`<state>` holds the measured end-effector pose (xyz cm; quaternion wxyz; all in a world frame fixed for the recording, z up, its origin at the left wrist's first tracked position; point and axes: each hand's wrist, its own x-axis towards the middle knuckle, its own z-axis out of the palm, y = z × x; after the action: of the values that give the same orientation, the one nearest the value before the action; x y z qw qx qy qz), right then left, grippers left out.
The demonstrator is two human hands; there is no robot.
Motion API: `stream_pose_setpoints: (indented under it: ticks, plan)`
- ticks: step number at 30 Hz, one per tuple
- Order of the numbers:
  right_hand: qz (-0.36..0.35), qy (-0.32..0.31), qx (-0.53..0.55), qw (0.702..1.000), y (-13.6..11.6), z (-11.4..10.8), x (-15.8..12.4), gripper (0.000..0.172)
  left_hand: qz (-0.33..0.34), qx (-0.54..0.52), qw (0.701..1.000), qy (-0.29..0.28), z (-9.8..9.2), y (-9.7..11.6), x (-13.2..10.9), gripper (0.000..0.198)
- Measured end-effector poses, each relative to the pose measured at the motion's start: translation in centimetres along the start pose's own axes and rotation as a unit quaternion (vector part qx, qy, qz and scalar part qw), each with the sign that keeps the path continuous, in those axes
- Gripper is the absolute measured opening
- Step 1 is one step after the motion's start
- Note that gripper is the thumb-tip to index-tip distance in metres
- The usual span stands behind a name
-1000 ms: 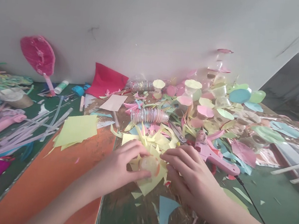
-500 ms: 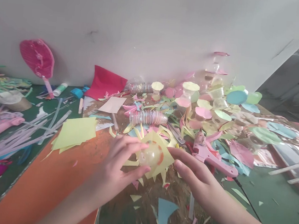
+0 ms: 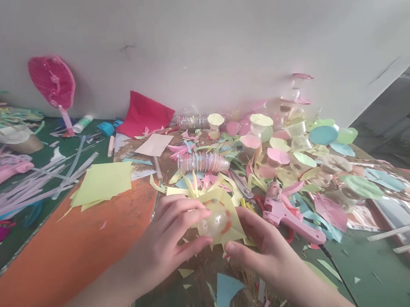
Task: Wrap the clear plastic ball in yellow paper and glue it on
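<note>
A small clear plastic cup (image 3: 213,222) with an orange-red ring round its rim lies against a square of yellow paper (image 3: 238,230). My left hand (image 3: 178,226) pinches the cup from the left, thumb below and fingers above. On the other side, my right hand (image 3: 262,240) has its thumb and fingers around the paper's right edge; its fingertips are partly hidden behind the sheet. Just beyond the right hand lies a pink glue gun (image 3: 286,218), its cord running toward me. Scissors (image 3: 242,184) lie among the paper scraps behind the cup.
A stack of yellow squares (image 3: 104,184) rests on an orange board (image 3: 104,236) at left. Behind stand several cups with paper petals (image 3: 261,125) and a stack of clear cups (image 3: 204,163). A pink fan (image 3: 53,81) leans on the wall. Glue sticks (image 3: 55,182) lie far left.
Both hands, the cup and the yellow paper have shifted slightly right and toward me. My right hand has closed in from beside the sheet onto its right edge.
</note>
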<state>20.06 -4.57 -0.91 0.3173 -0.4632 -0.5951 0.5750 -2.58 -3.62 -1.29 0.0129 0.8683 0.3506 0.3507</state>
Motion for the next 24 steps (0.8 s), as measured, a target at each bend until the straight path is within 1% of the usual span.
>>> stream_pose_setpoints:
  ticks: [2, 3, 4, 5, 8, 10, 12, 14, 16, 18, 20, 22, 24]
  plan:
    - [0.042, 0.019, 0.009, 0.999, 0.1, 0.2, -0.2, 0.079, 0.010, 0.014, 1.000, 0.003, 0.0, 0.2, 0.0, 0.032]
    - [0.061, 0.026, 0.010, 0.998, 0.1, 0.3, -0.3, 0.088, 0.016, 0.019, 1.000, 0.004, 0.0, 0.4, 0.1, 0.032]
    - [0.071, 0.025, 0.012, 0.997, 0.1, 0.4, -0.3, 0.092, 0.023, 0.024, 0.999, 0.006, 0.0, 0.6, 0.1, 0.031]
    - [0.070, 0.018, 0.014, 0.997, 0.0, 0.5, -0.3, 0.090, 0.031, 0.027, 0.999, 0.008, -0.1, 0.8, 0.1, 0.031]
    - [0.036, -0.014, 0.029, 0.999, -0.2, 0.7, -0.1, 0.067, 0.051, 0.026, 0.998, 0.003, -0.1, 1.2, 0.1, 0.030]
    - [0.012, -0.011, 0.016, 1.000, -0.3, 0.7, -0.1, 0.056, 0.043, 0.018, 0.999, -0.005, -0.2, 1.2, 0.0, 0.035]
    - [-0.009, 0.004, -0.034, 0.999, -0.3, 0.6, -0.1, 0.047, 0.005, 0.000, 1.000, -0.010, -0.2, 1.0, -0.1, 0.049]
    - [-0.039, 0.015, -0.107, 0.993, -0.5, 0.4, -0.2, 0.037, -0.055, -0.033, 0.998, -0.022, -0.2, 0.7, -0.2, 0.063]
    - [-0.069, 0.013, -0.173, 0.982, -0.8, 0.1, -0.3, 0.031, -0.127, -0.081, 0.987, -0.057, -0.2, 0.4, -0.3, 0.069]
    - [-0.088, 0.004, -0.218, 0.972, -1.2, 0.0, -0.3, 0.030, -0.188, -0.135, 0.968, -0.100, -0.3, 0.4, -0.2, 0.065]
    - [-0.102, -0.005, -0.248, 0.963, -1.6, -0.1, -0.4, 0.029, -0.215, -0.181, 0.950, -0.132, -0.3, 0.4, -0.1, 0.056]
    - [-0.118, -0.004, -0.277, 0.954, -1.8, -0.1, -0.4, 0.031, -0.217, -0.212, 0.942, -0.142, -0.3, 0.5, 0.0, 0.047]
    - [-0.141, 0.002, -0.319, 0.937, -1.9, -0.4, -0.5, 0.032, -0.232, -0.223, 0.937, -0.137, -0.3, 0.6, 0.0, 0.042]
